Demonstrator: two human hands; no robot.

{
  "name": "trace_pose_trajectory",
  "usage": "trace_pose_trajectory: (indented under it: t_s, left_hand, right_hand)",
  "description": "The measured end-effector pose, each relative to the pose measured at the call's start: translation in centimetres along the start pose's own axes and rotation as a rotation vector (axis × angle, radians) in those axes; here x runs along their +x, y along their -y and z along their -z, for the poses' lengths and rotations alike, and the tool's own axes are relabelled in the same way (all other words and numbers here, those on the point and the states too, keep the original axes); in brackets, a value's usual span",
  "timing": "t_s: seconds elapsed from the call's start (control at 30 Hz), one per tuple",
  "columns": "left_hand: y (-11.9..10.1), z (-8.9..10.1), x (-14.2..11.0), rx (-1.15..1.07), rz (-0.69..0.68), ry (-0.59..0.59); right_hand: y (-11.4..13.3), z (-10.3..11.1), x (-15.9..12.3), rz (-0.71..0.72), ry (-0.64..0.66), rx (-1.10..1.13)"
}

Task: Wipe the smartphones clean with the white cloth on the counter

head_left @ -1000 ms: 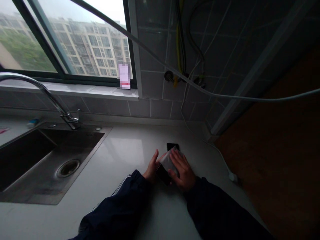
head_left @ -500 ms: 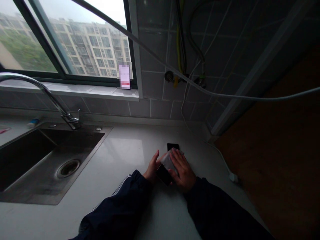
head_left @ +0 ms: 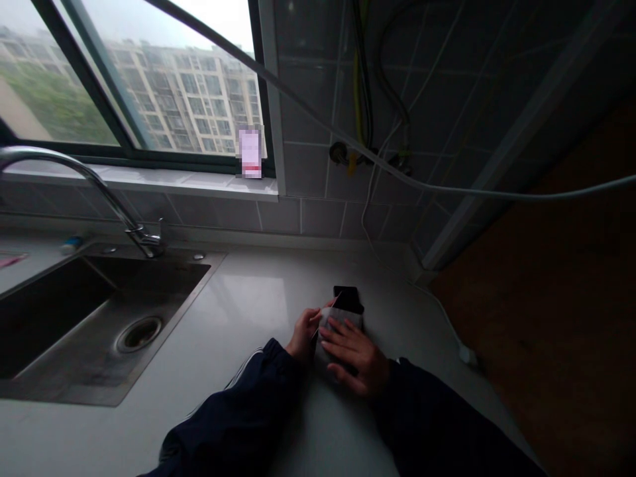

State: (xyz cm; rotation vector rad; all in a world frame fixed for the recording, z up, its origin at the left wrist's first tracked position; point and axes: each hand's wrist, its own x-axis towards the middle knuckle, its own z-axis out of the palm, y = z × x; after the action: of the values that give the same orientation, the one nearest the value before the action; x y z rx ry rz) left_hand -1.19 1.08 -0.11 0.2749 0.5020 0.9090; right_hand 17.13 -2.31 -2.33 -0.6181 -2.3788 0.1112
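A black phone (head_left: 347, 299) lies flat on the pale countertop (head_left: 248, 311). A small white cloth or wipe (head_left: 336, 319) covers its near part. My right hand (head_left: 354, 353) lies on the cloth, fingers stretched out and pressing it onto the phone. My left hand (head_left: 302, 333) grips the phone's left edge with curled fingers. Both arms wear dark sleeves, the left with white stripes.
A steel sink (head_left: 94, 318) with a curved tap (head_left: 84, 192) fills the left. A window sill with a small blurred item (head_left: 250, 153) runs behind. A white cable (head_left: 437, 311) trails across the counter's right to a plug (head_left: 466, 354). Brown wooden surface at right.
My right hand slid the cloth toward me down the phone, baring more of its far end. My left thumb has curled in against the phone's edge.
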Motion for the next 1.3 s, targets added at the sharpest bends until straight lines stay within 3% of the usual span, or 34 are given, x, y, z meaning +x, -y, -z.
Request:
trace_pose_trajectory:
  t_s: [0.37,0.53,0.63,0.8,0.93,1.07,1.2,1.3]
  left_hand:
    - [-0.3,-0.6,-0.4,-0.103,-0.024,0.023]
    - [-0.4,-0.4,-0.6,-0.061,0.107,0.078]
    - [-0.1,-0.4,-0.6,-0.045,0.110,0.090]
    - [0.4,-0.1,-0.3,-0.020,0.080,0.058]
    - [0.2,0.4,0.1,-0.026,0.024,0.046]
    - [-0.1,0.6,0.2,-0.075,-0.015,0.090]
    - [-0.2,0.4,0.0,-0.101,-0.061,0.094]
    - [0.1,0.2,-0.3,-0.048,0.007,0.119]
  right_hand:
    - [-0.8,2.7,0.8,-0.173,-0.264,-0.080]
    - [-1.6,2.2,0.5,-0.294,-0.173,-0.235]
    - [-1.6,1.5,0.3,-0.308,-0.095,-0.272]
    - [-1.0,0.8,0.1,-0.239,-0.013,-0.259]
    - [-0.3,0.7,0.2,-0.084,0.048,-0.165]
    - [0.0,1.1,0.3,-0.002,-0.025,-0.073]
    - [-0.6,1.9,0.5,-0.130,-0.134,-0.104]
    - [-0.9,2.1,0.6,-0.222,-0.141,-0.182]
